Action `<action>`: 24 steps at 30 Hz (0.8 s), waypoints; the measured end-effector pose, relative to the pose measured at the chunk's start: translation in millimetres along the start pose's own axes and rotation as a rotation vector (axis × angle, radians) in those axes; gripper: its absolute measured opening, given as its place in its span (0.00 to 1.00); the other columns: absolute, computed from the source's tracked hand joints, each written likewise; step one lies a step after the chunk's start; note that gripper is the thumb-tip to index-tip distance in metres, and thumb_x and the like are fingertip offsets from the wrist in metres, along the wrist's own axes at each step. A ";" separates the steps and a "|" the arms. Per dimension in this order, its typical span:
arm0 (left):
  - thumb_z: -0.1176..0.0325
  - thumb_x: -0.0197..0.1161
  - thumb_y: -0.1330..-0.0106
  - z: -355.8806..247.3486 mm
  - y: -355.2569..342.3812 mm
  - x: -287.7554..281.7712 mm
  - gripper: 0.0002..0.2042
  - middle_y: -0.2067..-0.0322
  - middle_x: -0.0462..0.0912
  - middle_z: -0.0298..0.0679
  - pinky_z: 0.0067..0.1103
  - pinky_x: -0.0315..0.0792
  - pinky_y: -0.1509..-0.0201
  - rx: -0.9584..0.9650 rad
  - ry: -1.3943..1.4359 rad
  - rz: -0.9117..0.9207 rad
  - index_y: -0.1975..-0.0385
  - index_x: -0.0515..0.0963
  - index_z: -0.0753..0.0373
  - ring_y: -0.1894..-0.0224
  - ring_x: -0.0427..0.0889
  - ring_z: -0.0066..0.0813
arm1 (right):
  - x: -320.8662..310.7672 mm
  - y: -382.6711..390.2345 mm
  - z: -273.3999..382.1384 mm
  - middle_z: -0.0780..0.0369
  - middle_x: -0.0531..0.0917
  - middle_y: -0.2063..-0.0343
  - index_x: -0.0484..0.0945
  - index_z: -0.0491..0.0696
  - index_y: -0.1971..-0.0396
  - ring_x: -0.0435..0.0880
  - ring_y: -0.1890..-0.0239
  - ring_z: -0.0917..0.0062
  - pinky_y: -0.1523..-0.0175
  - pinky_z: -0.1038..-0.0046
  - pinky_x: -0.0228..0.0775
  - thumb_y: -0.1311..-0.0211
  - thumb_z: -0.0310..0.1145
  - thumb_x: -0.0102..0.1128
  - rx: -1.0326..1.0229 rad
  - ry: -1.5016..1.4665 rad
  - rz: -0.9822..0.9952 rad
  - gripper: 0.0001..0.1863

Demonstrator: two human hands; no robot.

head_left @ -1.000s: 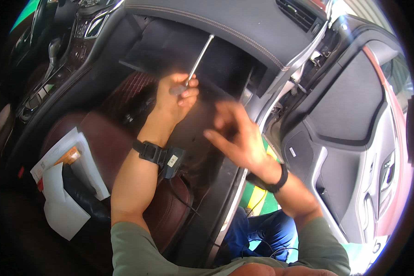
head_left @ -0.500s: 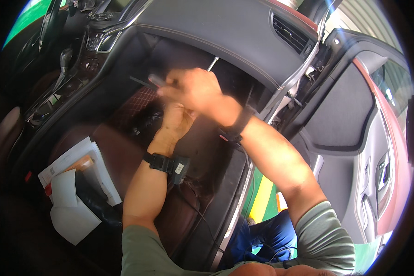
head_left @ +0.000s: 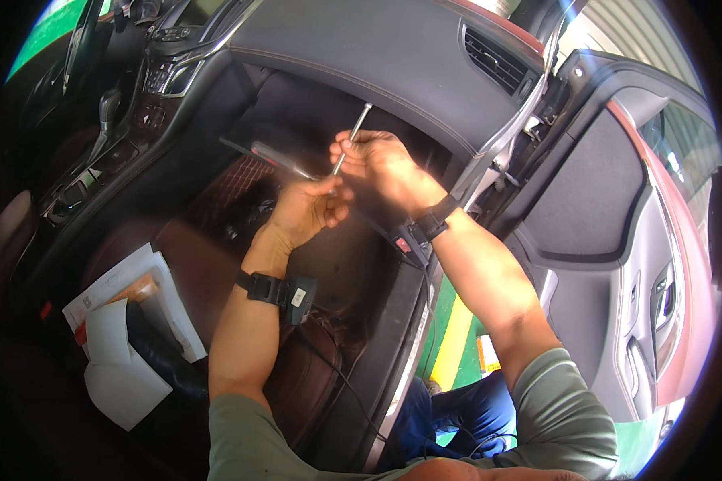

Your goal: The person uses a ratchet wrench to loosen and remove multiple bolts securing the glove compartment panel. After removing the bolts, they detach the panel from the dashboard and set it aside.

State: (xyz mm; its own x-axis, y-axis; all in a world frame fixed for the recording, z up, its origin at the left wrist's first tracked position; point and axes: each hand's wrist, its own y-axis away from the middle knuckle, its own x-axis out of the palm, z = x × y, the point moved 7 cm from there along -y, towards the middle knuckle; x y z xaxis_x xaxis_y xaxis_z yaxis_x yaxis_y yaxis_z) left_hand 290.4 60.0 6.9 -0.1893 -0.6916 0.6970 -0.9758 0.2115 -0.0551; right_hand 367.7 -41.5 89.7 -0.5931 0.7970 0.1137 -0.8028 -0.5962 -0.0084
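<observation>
My right hand (head_left: 381, 160) pinches the middle of a long silver rod (head_left: 362, 115), which slants below the dashboard's padded edge. My left hand (head_left: 309, 208) is just below, its curled fingers at the rod's lower end. From there a blurred dark and silver tool (head_left: 269, 156) with a red part sticks out to the upper left; I cannot make out whether it joins the rod. Both wrists wear black straps with small devices (head_left: 297, 297). Below the hands lie the dark footwell and maroon seat (head_left: 305, 365).
Papers (head_left: 124, 361) and a dark bundle (head_left: 172, 373) lie on the seat at left. The centre console with gear lever (head_left: 108, 112) is at upper left. The open door (head_left: 586, 192) and sill (head_left: 393, 377) are at right, a green and yellow floor (head_left: 453, 337) beyond.
My right hand has moved up and left onto the rod, then settled around its middle. My left hand has moved lower. A blurred tool now shows to the upper left of my hands.
</observation>
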 end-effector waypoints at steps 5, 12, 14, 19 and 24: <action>0.80 0.66 0.38 -26.1 15.7 29.6 0.18 0.64 0.81 0.59 0.41 0.78 0.55 0.638 -1.498 -0.560 0.50 0.68 0.70 0.63 0.84 0.60 | 4.8 -4.8 -2.8 0.57 0.88 0.62 0.81 0.39 0.53 0.89 0.59 0.71 0.51 0.72 0.82 0.29 0.26 0.63 -0.019 -0.051 -0.114 0.09; 0.74 0.64 0.30 -40.1 30.7 32.9 0.14 0.60 0.80 0.58 0.38 0.78 0.56 0.999 -1.388 -0.638 0.52 0.67 0.71 0.61 0.84 0.54 | 14.3 -6.0 2.6 0.57 0.87 0.64 0.80 0.36 0.55 0.89 0.61 0.70 0.52 0.71 0.83 0.30 0.25 0.63 -0.011 -0.077 -0.141 0.09; 0.56 0.58 0.22 -22.4 7.7 10.8 0.17 0.70 0.83 0.45 0.23 0.71 0.79 0.537 -0.929 -0.433 0.59 0.71 0.67 0.81 0.78 0.29 | 3.7 -5.1 0.3 0.57 0.87 0.64 0.81 0.36 0.56 0.88 0.61 0.70 0.52 0.70 0.83 0.31 0.26 0.64 -0.006 -0.042 -0.147 0.09; 0.35 0.43 0.23 -12.1 9.0 20.6 0.31 0.81 0.72 0.32 0.14 0.56 0.90 0.025 0.211 -0.117 0.65 0.73 0.62 0.88 0.66 0.19 | 15.4 1.1 9.4 0.53 0.86 0.62 0.79 0.34 0.56 0.88 0.61 0.66 0.49 0.64 0.85 0.28 0.31 0.64 0.012 -0.182 0.082 0.13; 0.65 0.76 0.36 -56.0 30.4 37.3 0.19 0.80 0.74 0.40 0.27 0.71 0.74 1.072 -1.318 -0.495 0.65 0.69 0.68 0.80 0.74 0.29 | 5.4 -11.5 5.6 0.52 0.86 0.64 0.81 0.33 0.58 0.89 0.64 0.65 0.55 0.66 0.86 0.30 0.28 0.65 -0.066 0.031 -0.081 0.11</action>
State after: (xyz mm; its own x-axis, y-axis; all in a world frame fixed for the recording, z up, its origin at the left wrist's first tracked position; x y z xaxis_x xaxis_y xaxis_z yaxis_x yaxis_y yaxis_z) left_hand 259.8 79.3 71.2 0.6914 -0.7039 -0.1630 -0.4972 -0.2998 -0.8142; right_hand 374.1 -30.9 96.0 -0.5268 0.8457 0.0858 -0.8499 -0.5228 -0.0658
